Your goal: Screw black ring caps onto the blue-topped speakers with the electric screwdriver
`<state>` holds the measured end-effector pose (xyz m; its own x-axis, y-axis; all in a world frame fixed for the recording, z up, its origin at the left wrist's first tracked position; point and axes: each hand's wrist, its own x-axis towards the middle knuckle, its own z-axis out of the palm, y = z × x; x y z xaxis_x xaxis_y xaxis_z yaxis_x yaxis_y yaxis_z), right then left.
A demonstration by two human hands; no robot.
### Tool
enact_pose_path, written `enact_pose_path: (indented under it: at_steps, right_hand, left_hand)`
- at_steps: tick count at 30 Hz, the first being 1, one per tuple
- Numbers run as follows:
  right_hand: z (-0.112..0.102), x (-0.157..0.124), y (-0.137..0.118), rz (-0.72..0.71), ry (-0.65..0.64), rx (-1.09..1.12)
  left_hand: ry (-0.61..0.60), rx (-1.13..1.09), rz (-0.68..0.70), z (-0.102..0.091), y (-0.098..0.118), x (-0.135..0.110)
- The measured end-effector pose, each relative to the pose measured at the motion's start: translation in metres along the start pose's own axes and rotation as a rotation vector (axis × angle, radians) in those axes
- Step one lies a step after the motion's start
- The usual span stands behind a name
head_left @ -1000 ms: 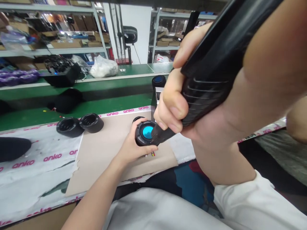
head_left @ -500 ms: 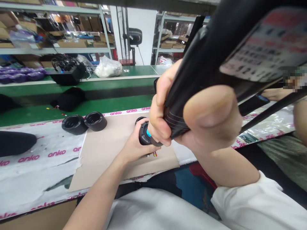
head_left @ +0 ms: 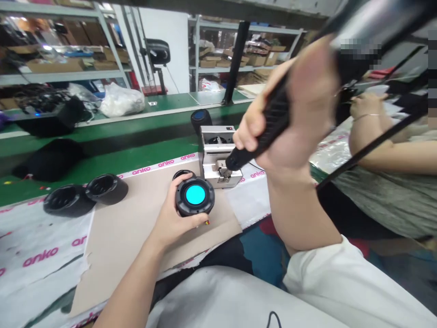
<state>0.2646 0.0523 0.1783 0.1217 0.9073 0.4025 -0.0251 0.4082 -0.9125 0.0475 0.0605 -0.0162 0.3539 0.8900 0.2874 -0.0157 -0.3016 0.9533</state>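
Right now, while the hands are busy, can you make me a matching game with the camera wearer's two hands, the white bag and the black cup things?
Things:
1. left hand
2. right hand
3. white plastic bag
4. two black cup-shaped parts

Places and states:
A. on the green bench, at the back
B. around a blue-centred round part
C. side by side, at the picture's left
D. gripping a black tool

Pairs: 1-B, 2-D, 3-A, 4-C

Black tool (head_left: pixel 277 107): upper end blurred, cut off top right. Right hand (head_left: pixel 287 141): thumb smeared. Left hand (head_left: pixel 173 222): some fingers hidden from me behind blue-centred cylinder (head_left: pixel 195 195). Co-worker (head_left: pixel 396 182): cut off, right edge.
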Motion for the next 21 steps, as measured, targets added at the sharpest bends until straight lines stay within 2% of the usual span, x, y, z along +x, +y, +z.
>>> enact_pose_path:
  at_steps: [1, 3, 5, 8, 16, 19, 21]
  right_hand:
    - [-0.005, 0.004, 0.017, -0.120, 0.092, 0.028]
    - [-0.012, 0.012, 0.053, -0.208, 0.200, 0.056]
    - [-0.013, 0.017, 0.082, -0.236, 0.229, 0.076]
    - [-0.013, 0.021, 0.105, -0.214, 0.218, 0.094]
    - [-0.013, 0.018, 0.108, -0.148, 0.164, 0.108]
    - [-0.016, 0.011, 0.101, -0.012, 0.103, 0.090]
    - [-0.018, 0.006, 0.089, 0.059, 0.114, 0.095]
  left_hand:
    - [0.012, 0.005, 0.002, 0.000, 0.000, 0.000]
    - [0.034, 0.017, 0.013, 0.000, 0.001, -0.001]
    - [0.053, 0.039, 0.034, 0.000, 0.003, -0.001]
    - [0.068, 0.079, 0.073, 0.000, 0.004, -0.001]
    - [0.077, 0.122, 0.115, -0.001, 0.002, -0.002]
    - [0.073, 0.093, 0.091, -0.001, 0.001, -0.003]
    - [0.071, 0.067, 0.077, -0.001, 0.001, -0.003]
